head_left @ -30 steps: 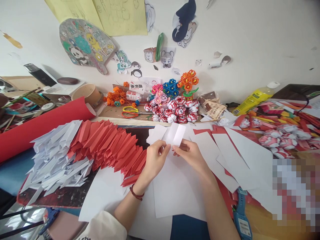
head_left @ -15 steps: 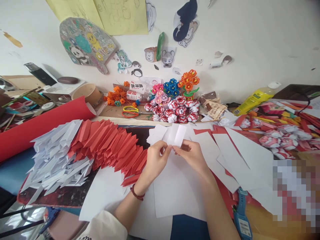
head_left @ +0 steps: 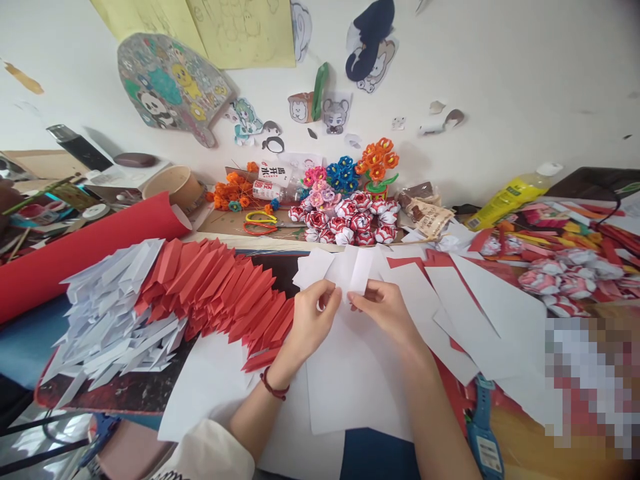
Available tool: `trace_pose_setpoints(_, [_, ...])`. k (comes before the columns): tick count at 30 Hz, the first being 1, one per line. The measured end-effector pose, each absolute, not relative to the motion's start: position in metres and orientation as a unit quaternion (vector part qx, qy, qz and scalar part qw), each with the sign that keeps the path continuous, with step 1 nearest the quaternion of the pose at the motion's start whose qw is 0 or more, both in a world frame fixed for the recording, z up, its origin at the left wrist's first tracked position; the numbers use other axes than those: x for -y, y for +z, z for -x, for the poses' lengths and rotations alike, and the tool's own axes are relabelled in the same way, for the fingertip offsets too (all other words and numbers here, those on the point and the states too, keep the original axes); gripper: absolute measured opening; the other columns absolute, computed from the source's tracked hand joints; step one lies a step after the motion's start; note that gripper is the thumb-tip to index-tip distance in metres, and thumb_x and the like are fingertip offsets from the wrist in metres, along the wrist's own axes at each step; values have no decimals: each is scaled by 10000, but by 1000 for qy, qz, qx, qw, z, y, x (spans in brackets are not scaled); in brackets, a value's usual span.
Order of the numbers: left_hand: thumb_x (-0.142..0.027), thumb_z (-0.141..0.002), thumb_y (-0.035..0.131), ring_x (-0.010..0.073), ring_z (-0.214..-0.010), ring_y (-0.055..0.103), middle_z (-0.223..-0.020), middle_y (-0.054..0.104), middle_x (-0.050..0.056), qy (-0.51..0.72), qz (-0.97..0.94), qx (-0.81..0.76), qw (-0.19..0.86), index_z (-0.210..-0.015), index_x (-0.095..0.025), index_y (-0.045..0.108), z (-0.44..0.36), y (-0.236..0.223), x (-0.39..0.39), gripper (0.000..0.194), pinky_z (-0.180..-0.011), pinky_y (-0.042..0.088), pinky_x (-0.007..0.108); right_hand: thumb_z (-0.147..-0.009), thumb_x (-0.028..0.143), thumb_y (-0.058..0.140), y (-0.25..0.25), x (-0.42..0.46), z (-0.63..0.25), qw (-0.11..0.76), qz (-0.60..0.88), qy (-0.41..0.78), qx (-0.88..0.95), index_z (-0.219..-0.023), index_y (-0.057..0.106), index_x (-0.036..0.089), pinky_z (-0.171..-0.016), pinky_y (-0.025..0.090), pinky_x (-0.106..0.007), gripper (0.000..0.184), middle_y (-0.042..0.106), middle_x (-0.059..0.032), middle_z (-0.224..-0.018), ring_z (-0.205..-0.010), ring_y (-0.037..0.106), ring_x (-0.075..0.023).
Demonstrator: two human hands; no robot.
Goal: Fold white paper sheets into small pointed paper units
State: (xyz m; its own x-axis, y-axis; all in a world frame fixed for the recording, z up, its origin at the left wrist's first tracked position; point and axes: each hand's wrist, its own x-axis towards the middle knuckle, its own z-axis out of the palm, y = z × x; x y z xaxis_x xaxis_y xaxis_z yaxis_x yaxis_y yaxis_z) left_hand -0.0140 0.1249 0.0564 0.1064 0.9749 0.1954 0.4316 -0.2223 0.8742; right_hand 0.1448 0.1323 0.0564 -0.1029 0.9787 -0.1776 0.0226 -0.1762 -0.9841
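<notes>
A small folded piece of white paper (head_left: 359,272) is held up between my hands at the middle of the table, with a crease running along it. My left hand (head_left: 316,315) pinches its lower left part between thumb and fingers. At its lower right edge, my right hand (head_left: 384,310) grips it, thumb in front and fingers curled behind. Below them lie white sheets (head_left: 355,380). To the left of my left hand stretches a long row of folded red paper pieces (head_left: 215,287), beside a heap of folded white paper pieces (head_left: 120,320).
Red-and-white paper flowers (head_left: 350,220) and orange flowers (head_left: 379,160) stand along the wall. Scissors (head_left: 260,223) lie at the back. A red paper roll (head_left: 95,257) is at left. White sheets (head_left: 495,313), a yellow bottle (head_left: 513,197) and a blue watch (head_left: 483,427) are at right.
My thumbs have moved slightly apart along the lower edge of the white paper. The paper and the surrounding things stay nearly where they were.
</notes>
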Motion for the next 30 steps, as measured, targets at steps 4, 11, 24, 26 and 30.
trace_pose_setpoints(4, [-290, -920, 482, 88, -604, 462, -633, 545, -24, 414, -652, -532, 348, -700, -159, 567, 13, 57, -124, 270, -589, 344, 205, -702, 277, 697, 56, -132, -144, 433, 514, 566, 477, -766, 704, 134, -610, 477, -260, 157, 664, -36, -694, -650, 589, -155])
trace_pose_setpoints(11, [-333, -946, 446, 89, -601, 487, -677, 610, -10, 390, -673, -501, 378, -740, -160, 603, 13, 56, -124, 312, -615, 368, 210, -718, 278, 696, 58, -133, -147, 451, 508, 559, 476, -730, 699, 146, -604, 470, -249, 132, 672, -29, -691, -648, 595, -146])
trace_pose_setpoints(24, [-327, -938, 464, 95, -629, 503, -682, 583, -9, 397, -674, -480, 397, -737, -170, 526, 10, 51, -125, 263, -629, 385, 210, -709, 321, 716, 54, -133, -144, 469, 517, 557, 451, -730, 695, 145, -568, 445, -249, 178, 655, -27, -672, -602, 575, -135])
trace_pose_setpoints(26, [-320, -940, 453, 94, -625, 482, -669, 546, -17, 394, -679, -484, 386, -727, -174, 496, 10, 52, -124, 263, -626, 376, 211, -704, 325, 724, 54, -133, -144, 467, 517, 559, 449, -738, 699, 142, -567, 447, -248, 187, 656, -30, -670, -605, 575, -137])
trace_pose_setpoints(30, [-320, -941, 444, 95, -631, 482, -674, 537, -18, 395, -674, -488, 389, -735, -177, 482, 9, 52, -124, 254, -632, 382, 211, -718, 343, 716, 54, -133, -143, 471, 514, 560, 448, -766, 699, 143, -566, 448, -248, 206, 657, -31, -681, -604, 574, -135])
